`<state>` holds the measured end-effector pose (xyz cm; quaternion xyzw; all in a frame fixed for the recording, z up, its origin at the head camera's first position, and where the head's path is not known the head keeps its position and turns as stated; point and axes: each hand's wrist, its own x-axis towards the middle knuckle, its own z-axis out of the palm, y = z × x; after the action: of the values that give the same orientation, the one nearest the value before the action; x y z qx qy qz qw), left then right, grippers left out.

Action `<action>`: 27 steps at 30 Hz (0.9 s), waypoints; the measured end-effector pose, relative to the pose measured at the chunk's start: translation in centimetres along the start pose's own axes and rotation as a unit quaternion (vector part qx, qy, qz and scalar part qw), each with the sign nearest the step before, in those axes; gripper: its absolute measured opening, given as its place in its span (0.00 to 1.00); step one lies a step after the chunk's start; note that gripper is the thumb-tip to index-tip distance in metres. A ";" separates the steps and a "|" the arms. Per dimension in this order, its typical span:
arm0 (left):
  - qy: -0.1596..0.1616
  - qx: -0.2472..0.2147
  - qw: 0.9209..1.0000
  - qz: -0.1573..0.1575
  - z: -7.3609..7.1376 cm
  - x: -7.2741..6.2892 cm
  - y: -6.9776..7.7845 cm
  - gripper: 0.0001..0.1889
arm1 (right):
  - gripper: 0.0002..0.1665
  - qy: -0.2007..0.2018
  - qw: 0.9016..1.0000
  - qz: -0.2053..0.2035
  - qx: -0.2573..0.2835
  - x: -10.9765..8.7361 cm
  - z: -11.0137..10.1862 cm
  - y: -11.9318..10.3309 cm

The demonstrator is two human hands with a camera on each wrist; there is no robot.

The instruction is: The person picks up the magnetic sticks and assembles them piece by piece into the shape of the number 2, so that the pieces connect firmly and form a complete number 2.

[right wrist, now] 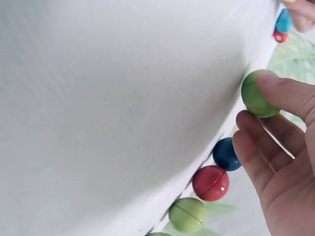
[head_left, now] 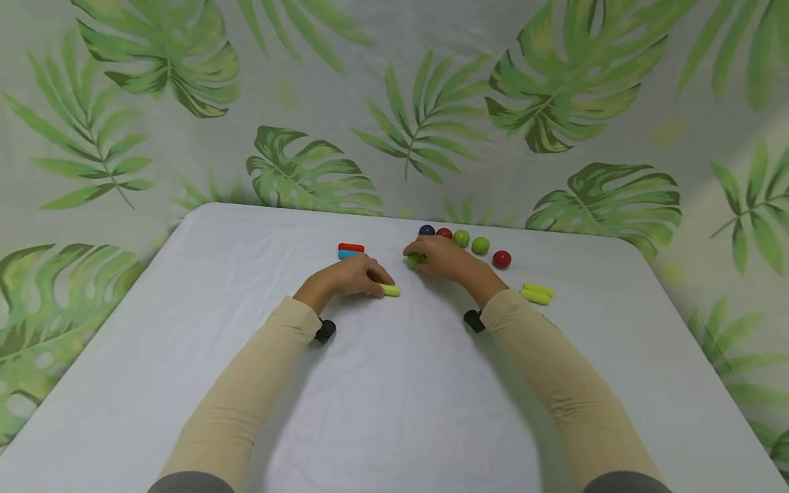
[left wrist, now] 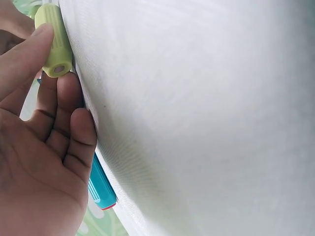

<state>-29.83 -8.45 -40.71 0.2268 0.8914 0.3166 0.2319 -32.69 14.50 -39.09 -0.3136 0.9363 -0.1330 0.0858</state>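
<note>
My left hand point(head_left: 354, 275) pinches a short yellow-green ribbed stick point(left wrist: 58, 42) between thumb and fingers, low over the white table. The stick's near end has a small round hole, seen in the left wrist view. Just behind that hand lie a blue stick point(head_left: 347, 254) and a red stick point(head_left: 351, 246), side by side. To the right, my right hand point(head_left: 446, 258) holds a green ball point(right wrist: 256, 96) with thumb and fingertips, close to the cloth. A dark blue ball point(right wrist: 226, 154) and a red ball point(right wrist: 211, 183) sit beside its fingers.
Two green balls point(head_left: 481, 245) and another red ball point(head_left: 502, 259) continue the row along the table's back right. Two yellow-green sticks point(head_left: 538, 289) lie right of my right forearm. A leaf-patterned cloth point(head_left: 425, 116) hangs behind the white-covered table point(head_left: 407, 411).
</note>
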 end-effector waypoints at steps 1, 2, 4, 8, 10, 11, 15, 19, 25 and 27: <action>0.001 0.001 1.000 0.001 0.0 0.0 0.1 0.15 | 0.22 -0.003 1.000 0.008 0.009 -0.2 -0.1 0.0; 0.001 0.001 1.000 0.001 0.0 0.1 0.1 0.15 | 0.23 -0.007 1.000 0.016 0.017 -0.4 -0.1 0.0; -0.001 -0.001 1.000 0.003 0.1 0.2 0.2 0.15 | 0.24 -0.014 0.999 0.030 0.027 -1.0 -0.1 0.1; -0.006 -0.004 1.000 0.003 0.0 0.2 0.3 0.15 | 0.23 -0.020 0.999 0.039 0.026 -2.4 -0.2 0.7; -0.006 -0.002 1.000 0.000 -0.1 0.2 0.4 0.15 | 0.23 -0.011 0.999 0.039 0.028 -3.2 -0.3 1.2; -0.006 -0.001 1.000 -0.001 -0.1 0.2 0.5 0.15 | 0.23 -0.006 0.999 0.037 0.031 -3.6 -0.4 1.5; -0.008 -0.001 1.000 0.004 0.0 0.2 0.6 0.15 | 0.23 0.012 0.998 0.029 0.054 -5.1 -0.4 2.5; -0.009 0.003 1.000 0.011 0.3 0.3 0.5 0.15 | 0.23 0.015 0.997 0.022 0.074 -6.7 -0.2 3.5; -0.003 0.009 1.000 0.003 0.2 -0.1 0.3 0.15 | 0.22 0.020 0.992 0.045 0.112 -8.7 -0.2 4.3; -0.001 0.010 1.000 0.002 0.1 -0.2 0.3 0.15 | 0.22 0.028 0.990 0.053 0.129 -9.1 -0.2 4.5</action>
<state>-29.59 -8.30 -40.50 0.2312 0.8940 0.3076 0.2295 -28.13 23.55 -39.61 -0.2463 0.9286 -0.2564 0.1066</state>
